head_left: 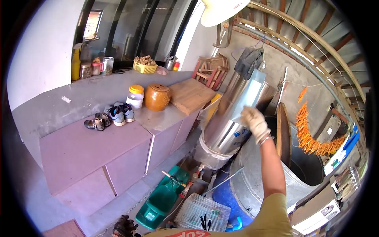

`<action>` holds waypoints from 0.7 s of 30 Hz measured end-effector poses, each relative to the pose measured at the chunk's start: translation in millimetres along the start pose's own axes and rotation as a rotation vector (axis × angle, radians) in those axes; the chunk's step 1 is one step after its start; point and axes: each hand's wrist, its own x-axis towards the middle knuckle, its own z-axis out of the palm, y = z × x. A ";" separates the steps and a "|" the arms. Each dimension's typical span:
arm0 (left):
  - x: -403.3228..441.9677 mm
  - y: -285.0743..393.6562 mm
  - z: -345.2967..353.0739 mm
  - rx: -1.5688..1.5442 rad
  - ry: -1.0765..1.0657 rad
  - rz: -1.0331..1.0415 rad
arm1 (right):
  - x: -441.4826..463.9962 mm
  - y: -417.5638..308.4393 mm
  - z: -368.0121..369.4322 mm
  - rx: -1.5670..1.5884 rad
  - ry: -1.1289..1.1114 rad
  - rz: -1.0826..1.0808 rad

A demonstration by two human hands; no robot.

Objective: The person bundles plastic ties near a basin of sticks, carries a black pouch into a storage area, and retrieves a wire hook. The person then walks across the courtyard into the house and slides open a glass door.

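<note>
My right hand point(256, 124), in an off-white work glove, reaches forward in front of a tall shiny metal cylinder point(219, 132). Its fingers look curled at the lower part of a long pale-blue sheet point(252, 89). Whether they grip the sheet or something small is hidden by the glove. Above the sheet, a dark cloth item point(248, 63) hangs from a hanger. Below my forearm stands a large grey metal drum point(252, 177), with a round wooden board point(283, 136) upright in its opening. My left hand is out of view.
Left, a pinkish cabinet point(94, 154) carries shoes point(118, 113), a yellow-lidded jar point(135, 96), a brown pot point(157, 97) and a wooden board point(191, 94). A green plastic tub point(164, 199) and wire rack point(203, 213) lie low in front. Orange strung produce point(312, 138) hangs right.
</note>
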 end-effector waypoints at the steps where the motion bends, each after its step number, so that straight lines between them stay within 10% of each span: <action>1: -4.7 4.9 6.1 0.026 0.033 -0.060 | 14.9 -9.9 -10.0 0.102 0.032 0.019; 11: 38.0 5.0 51.1 -0.055 0.133 -0.041 | 185.9 -36.3 -88.8 -0.413 0.554 0.010; 21: 61.4 -31.5 75.1 -0.219 0.042 0.114 | 264.7 -38.9 -82.1 -0.250 0.313 0.125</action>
